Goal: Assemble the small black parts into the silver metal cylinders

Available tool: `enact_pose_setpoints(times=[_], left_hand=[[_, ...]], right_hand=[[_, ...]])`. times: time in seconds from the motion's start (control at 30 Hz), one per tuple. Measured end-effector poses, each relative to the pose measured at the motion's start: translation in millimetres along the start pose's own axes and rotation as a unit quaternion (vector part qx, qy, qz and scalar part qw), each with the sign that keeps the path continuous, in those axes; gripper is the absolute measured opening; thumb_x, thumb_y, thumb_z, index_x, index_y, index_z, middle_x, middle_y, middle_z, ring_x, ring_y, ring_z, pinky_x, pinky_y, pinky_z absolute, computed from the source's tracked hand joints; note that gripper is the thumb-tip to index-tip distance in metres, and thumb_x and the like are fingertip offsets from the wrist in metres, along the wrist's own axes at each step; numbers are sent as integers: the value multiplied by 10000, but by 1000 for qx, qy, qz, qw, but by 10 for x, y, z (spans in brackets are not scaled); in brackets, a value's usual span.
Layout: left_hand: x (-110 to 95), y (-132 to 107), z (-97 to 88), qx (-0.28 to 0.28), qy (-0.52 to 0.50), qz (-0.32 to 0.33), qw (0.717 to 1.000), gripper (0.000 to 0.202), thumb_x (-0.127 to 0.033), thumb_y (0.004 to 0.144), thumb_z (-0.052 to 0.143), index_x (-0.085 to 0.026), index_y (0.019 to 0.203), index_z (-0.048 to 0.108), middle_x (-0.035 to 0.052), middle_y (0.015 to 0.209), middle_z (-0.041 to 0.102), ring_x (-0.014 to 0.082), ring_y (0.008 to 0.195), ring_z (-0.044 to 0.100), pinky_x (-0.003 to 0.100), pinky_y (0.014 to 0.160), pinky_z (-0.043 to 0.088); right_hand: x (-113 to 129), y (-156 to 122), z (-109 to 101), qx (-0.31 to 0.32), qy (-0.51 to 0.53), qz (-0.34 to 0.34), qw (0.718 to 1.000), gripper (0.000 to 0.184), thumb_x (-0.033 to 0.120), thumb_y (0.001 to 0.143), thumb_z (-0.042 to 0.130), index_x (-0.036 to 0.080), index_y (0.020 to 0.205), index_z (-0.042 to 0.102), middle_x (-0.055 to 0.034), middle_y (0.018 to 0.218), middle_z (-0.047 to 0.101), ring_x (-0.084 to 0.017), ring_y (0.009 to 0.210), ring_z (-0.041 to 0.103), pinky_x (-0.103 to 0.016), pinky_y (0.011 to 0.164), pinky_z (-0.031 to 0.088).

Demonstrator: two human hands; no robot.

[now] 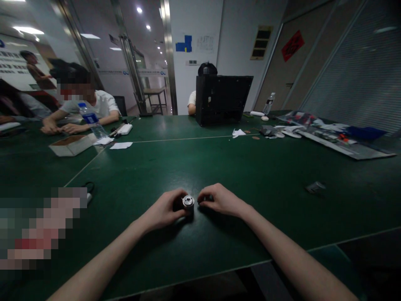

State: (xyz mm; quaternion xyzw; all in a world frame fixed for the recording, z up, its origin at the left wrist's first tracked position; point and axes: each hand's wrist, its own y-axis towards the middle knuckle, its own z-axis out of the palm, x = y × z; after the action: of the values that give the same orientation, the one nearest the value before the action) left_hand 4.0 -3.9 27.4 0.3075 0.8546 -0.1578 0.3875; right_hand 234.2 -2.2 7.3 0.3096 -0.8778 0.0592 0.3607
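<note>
My left hand (166,209) is closed around a small dark cylinder with a round silver metal end (188,202), held on its side just above the green table (219,167). My right hand (219,200) rests on the table right beside the silver end, with its fingers curled and the fingertips pinched together close to the part. Whether the right fingers hold a small piece is too dark to tell. Both forearms reach in from the near edge.
A small grey object (315,187) lies to the right. A black cable end (88,190) lies to the left. Farther off are a cardboard box (72,145), a water bottle (90,119), a black case (221,99) and papers (338,140). People sit at the far side.
</note>
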Motion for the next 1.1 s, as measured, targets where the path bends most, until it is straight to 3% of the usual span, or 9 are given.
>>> enact_pose_setpoints(times=[0.17, 0.47, 0.6, 0.77, 0.97, 1.1], left_hand=[[15, 5, 0, 1, 7, 17, 1000, 283, -266, 769, 632, -172, 1023, 552, 40, 955, 627, 193, 828, 585, 294, 742, 447], [32, -19, -33, 12, 47, 2, 999, 309, -287, 767, 615, -167, 1046, 555, 48, 947, 619, 193, 795, 569, 286, 686, 424], [71, -13, -67, 12, 107, -4, 994, 284, -307, 761, 619, -162, 1000, 566, 44, 910, 612, 190, 766, 548, 277, 660, 404], [113, -18, -84, 14, 117, 4, 993, 226, -232, 792, 565, -168, 1008, 570, 46, 935, 615, 182, 804, 550, 271, 712, 412], [123, -18, -82, 6, 127, 4, 992, 175, -215, 810, 521, -167, 970, 574, 51, 916, 620, 181, 796, 554, 268, 712, 420], [141, -5, -79, 7, 136, 3, 991, 167, -225, 812, 520, -165, 961, 569, 51, 901, 621, 177, 787, 555, 266, 709, 423]], right_hand=[[-40, 4, 42, 20, -44, -21, 999, 166, 230, 800, 593, 191, 933, 684, -51, 898, 663, -153, 777, 593, -258, 679, 423], [-5, 4, 1, 20, -11, 29, 999, 262, 257, 757, 650, 200, 1013, 634, -43, 903, 655, -143, 737, 585, -256, 649, 427], [60, 4, 4, -13, -34, 25, 999, 310, 330, 739, 679, 203, 1016, 622, -44, 960, 639, -158, 816, 576, -282, 708, 431], [150, 44, 130, -47, -24, -41, 998, 418, 361, 734, 692, 186, 1096, 578, -66, 1059, 622, -183, 954, 548, -328, 845, 407], [147, 116, 345, -92, -33, -54, 994, 345, 302, 715, 707, 178, 1020, 606, -49, 967, 655, -184, 896, 561, -331, 820, 384], [228, 107, 321, -119, -19, -53, 991, 310, 300, 714, 705, 184, 987, 615, -41, 943, 664, -177, 873, 571, -328, 814, 384]])
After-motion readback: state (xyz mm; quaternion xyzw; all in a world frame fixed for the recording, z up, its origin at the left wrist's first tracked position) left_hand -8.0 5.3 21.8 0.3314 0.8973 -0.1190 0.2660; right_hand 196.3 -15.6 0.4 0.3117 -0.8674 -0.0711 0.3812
